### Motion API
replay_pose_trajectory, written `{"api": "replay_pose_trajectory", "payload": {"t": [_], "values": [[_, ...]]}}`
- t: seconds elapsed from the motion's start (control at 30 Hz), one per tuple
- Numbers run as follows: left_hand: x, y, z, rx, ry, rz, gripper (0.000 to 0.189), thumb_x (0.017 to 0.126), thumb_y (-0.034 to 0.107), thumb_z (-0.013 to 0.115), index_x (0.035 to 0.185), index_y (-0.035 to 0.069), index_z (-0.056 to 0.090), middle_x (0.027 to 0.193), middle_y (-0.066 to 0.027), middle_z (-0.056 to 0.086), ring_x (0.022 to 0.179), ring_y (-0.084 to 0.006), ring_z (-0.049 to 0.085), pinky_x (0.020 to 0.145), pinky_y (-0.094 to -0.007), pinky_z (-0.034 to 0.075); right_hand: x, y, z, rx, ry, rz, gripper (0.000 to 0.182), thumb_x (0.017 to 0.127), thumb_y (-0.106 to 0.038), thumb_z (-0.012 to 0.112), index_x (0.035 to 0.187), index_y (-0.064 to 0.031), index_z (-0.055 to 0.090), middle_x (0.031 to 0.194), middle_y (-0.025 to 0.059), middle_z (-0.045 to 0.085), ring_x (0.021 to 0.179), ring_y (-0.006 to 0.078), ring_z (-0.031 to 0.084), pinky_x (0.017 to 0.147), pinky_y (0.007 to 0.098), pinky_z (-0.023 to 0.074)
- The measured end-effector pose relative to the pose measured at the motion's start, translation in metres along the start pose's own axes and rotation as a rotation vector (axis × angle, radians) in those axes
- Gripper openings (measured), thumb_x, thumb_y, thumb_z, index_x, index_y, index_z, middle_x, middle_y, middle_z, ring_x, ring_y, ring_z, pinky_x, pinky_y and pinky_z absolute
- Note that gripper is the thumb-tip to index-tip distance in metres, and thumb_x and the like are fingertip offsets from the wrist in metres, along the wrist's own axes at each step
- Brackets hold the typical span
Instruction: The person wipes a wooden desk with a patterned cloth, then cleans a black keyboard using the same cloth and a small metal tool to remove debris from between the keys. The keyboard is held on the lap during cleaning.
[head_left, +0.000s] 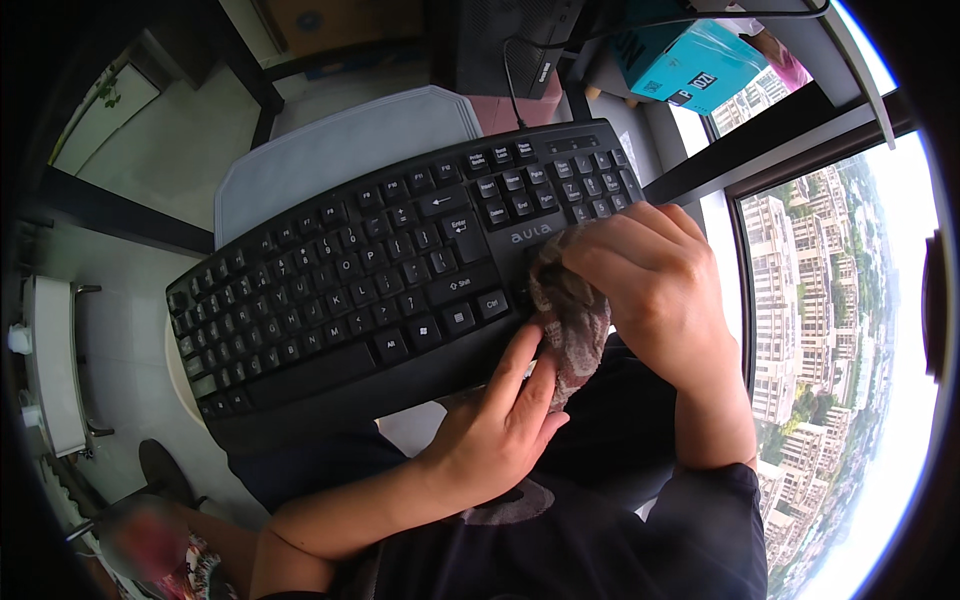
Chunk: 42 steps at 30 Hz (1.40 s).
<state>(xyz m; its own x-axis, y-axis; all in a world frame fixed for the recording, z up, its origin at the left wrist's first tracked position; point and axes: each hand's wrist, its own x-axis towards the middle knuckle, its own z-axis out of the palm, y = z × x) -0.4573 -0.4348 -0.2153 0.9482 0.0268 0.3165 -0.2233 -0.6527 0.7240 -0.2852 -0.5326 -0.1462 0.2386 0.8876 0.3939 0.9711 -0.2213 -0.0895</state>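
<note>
A black computer keyboard (330, 300) lies tilted across the view above my lap, its cable running from the far edge. My right hand (645, 277) is closed on a crumpled brownish-grey cloth (581, 337) over the keyboard's right part, below the number keys, some of which it covers. My left hand (510, 412) is at the near edge, its index and middle fingers spread against the cloth and the keyboard's border. The fingertips of my right hand are hidden, as are the keys beneath it.
Beyond the keyboard are a grey stool top (337, 150), a black computer case (510, 52) and a turquoise box (697, 67). Dark frame bars stand left and right. A window (817, 300) is at the right. Another person (195, 555) is at the lower left.
</note>
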Motion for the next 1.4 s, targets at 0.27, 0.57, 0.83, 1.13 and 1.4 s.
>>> {"api": "replay_pose_trajectory", "payload": {"t": [0.27, 0.57, 0.83, 1.13, 1.4], "values": [[-0.002, -0.002, 0.003, 0.165, 0.004, 0.022, 0.053, 0.074, 0.013, 0.074, 0.113, -0.016, 0.052, 0.129, -0.0319, 0.045, 0.095, -0.0341, 0.065, 0.073, -0.0315, 0.057, -0.003, 0.006, 0.004, 0.036, 0.041, 0.018, 0.015, 0.062, 0.0, 0.061, 0.075, -0.0052, 0.065, 0.079, 0.0041, 0.065, 0.07, 0.023, 0.06, 0.062, 0.033, 0.0458], [-0.001, 0.0, 0.0, 0.252, 0.007, 0.033, 0.052, 0.073, 0.012, 0.074, 0.112, -0.015, 0.053, 0.129, -0.0302, 0.046, 0.088, -0.0301, 0.067, 0.064, -0.0287, 0.057, -0.002, 0.01, 0.008, 0.114, 0.053, 0.028, 0.017, 0.062, 0.002, 0.06, 0.077, -0.0029, 0.065, 0.079, 0.0065, 0.065, 0.069, 0.0243, 0.06, 0.062, 0.0336, 0.0478], [0.0, 0.003, 0.002, 0.277, -0.014, 0.012, 0.055, 0.07, 0.009, 0.075, 0.113, -0.015, 0.052, 0.131, -0.0291, 0.045, 0.084, -0.0291, 0.068, 0.062, -0.0289, 0.057, -0.002, 0.006, 0.01, 0.112, 0.061, -0.03, 0.014, 0.063, 0.001, 0.061, 0.077, -0.0022, 0.064, 0.08, 0.0068, 0.065, 0.071, 0.0247, 0.06, 0.064, 0.033, 0.0487], [0.0, 0.001, 0.002, 0.262, 0.0, 0.023, 0.053, 0.071, 0.009, 0.074, 0.113, -0.015, 0.053, 0.13, -0.0288, 0.046, 0.081, -0.0283, 0.068, 0.063, -0.0282, 0.057, -0.002, 0.016, 0.009, 0.104, -0.003, 0.017, 0.015, 0.063, 0.001, 0.059, 0.077, -0.0015, 0.064, 0.078, 0.0072, 0.064, 0.07, 0.0252, 0.059, 0.063, 0.0334, 0.0486], [-0.002, 0.004, -0.001, 0.273, -0.031, -0.011, 0.052, 0.072, 0.01, 0.074, 0.113, -0.014, 0.053, 0.13, -0.0288, 0.046, 0.081, -0.0277, 0.068, 0.063, -0.0279, 0.057, 0.002, 0.007, 0.016, 0.156, 0.024, -0.035, 0.014, 0.063, 0.0, 0.059, 0.077, -0.0002, 0.064, 0.078, 0.009, 0.064, 0.071, 0.0268, 0.059, 0.064, 0.0342, 0.0493]]}}
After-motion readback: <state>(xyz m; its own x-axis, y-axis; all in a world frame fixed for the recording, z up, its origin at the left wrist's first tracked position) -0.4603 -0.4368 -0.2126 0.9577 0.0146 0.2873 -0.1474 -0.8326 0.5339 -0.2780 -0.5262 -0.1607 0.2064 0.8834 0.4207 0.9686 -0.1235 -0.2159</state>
